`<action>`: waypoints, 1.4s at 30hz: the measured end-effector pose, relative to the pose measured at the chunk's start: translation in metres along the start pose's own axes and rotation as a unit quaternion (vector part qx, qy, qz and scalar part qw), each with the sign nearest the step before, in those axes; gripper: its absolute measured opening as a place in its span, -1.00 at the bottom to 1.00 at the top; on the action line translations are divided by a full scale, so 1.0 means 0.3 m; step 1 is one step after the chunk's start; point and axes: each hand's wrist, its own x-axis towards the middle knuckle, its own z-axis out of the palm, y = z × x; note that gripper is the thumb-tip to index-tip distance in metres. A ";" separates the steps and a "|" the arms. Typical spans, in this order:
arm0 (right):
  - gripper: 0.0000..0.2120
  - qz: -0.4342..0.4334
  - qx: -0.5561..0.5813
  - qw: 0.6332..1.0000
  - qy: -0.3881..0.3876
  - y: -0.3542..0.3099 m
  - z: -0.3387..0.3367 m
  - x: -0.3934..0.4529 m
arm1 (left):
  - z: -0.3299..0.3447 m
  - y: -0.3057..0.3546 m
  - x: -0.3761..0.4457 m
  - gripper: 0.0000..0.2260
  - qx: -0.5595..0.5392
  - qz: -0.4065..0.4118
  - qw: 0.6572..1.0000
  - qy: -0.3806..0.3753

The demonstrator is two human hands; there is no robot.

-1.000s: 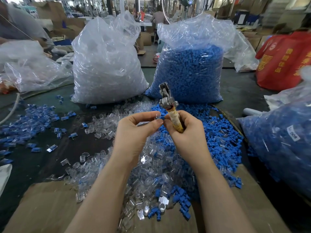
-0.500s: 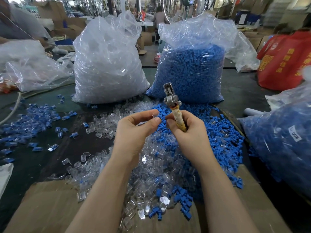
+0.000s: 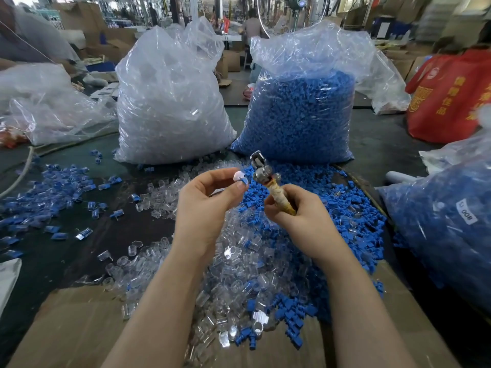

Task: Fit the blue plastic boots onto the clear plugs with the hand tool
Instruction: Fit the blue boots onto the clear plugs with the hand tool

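My left hand [image 3: 204,205] has pulled away from the metal hand tool with tape-wrapped handle [image 3: 268,181], pinching a small blue plastic boot on a clear plug [image 3: 240,177] at frame centre. My right hand [image 3: 300,221] stays clamped on the tool handle. Looks like one piece fitted; next goes aside.

Blue boots [image 3: 313,203], clr plugs [image 3: 164,192], red bag [image 3: 449,96].
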 end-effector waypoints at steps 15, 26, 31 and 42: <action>-0.92 -0.083 0.028 0.994 0.062 -0.034 0.048 0.000 | 0.021 -0.005 -0.010 -0.82 0.114 0.033 0.993 -0.021; -0.91 -0.078 0.015 0.996 0.049 -0.033 0.047 -0.002 | 0.018 -0.004 -0.008 -0.76 0.124 0.036 0.991 -0.030; -0.87 -0.035 0.033 0.998 0.033 -0.025 0.032 -0.002 | 0.003 -0.008 -0.001 -0.86 0.044 0.005 0.999 -0.017; -0.85 0.010 -0.034 0.998 -0.054 -0.003 -0.001 -0.004 | -0.013 0.005 0.008 -0.84 -0.030 0.016 0.999 -0.003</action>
